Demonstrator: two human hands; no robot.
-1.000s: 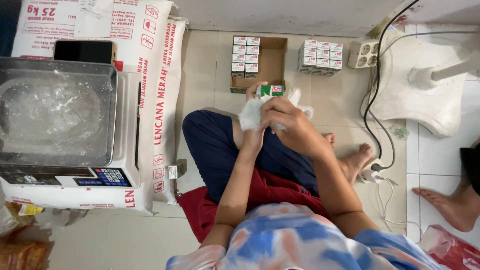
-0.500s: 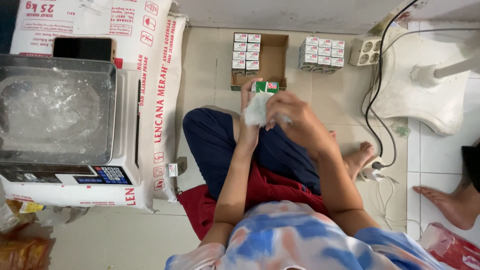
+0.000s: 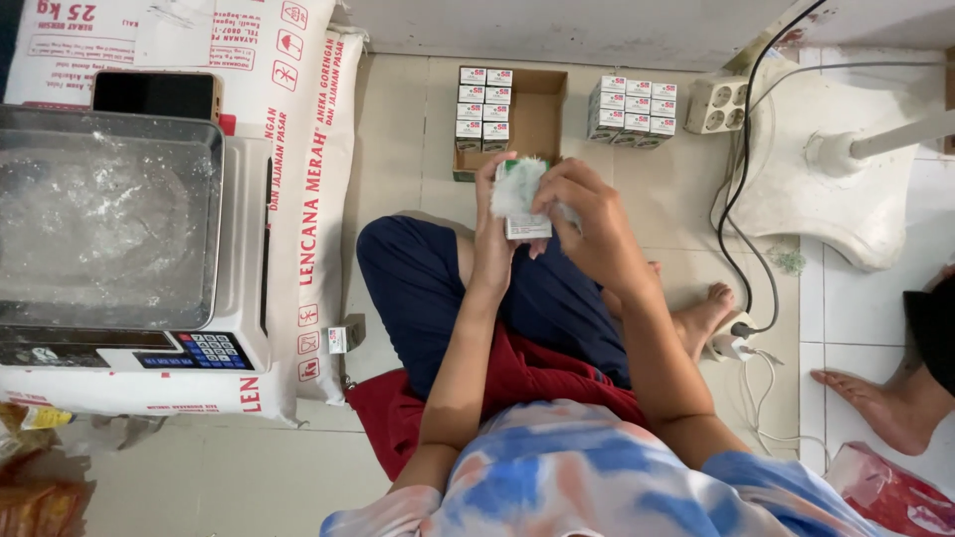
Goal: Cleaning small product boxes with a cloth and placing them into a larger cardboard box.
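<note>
1. Nearest the camera, a person in a blue, white and pink tie-dye shirt (image 3: 557, 477) sits cross-legged on a pale tiled floor (image 3: 398, 179), with a red cloth (image 3: 517, 383) over dark blue trousers (image 3: 418, 288).
2. Both forearms reach forward over the lap and meet at a small white box with a green top (image 3: 525, 204), held in the air above the knees.
3. The left hand (image 3: 492, 234) grips the box from its left side, fingers curled and pressed together around it.
4. The right hand (image 3: 587, 219) comes in from the right, its fingertips pinching the box and a wisp of white wrapping at its top; which of the two they grip more I cannot tell.
5. To the left, a digital scale (image 3: 129, 249) with a steel pan stands on white printed sacks (image 3: 298, 149), and a dark phone (image 3: 156, 94) lies behind the pan.
6. Just beyond the hands, an open cardboard carton (image 3: 537, 109) holds rows of small white boxes (image 3: 483, 104).
7. Beside it to the right stands a block of the same small boxes (image 3: 634, 109), then a white power strip (image 3: 718, 104) with black cables.
8. At the right, a white fan base (image 3: 836, 169) sits on the floor, and another person's bare foot (image 3: 875, 403) rests near the edge.
</note>
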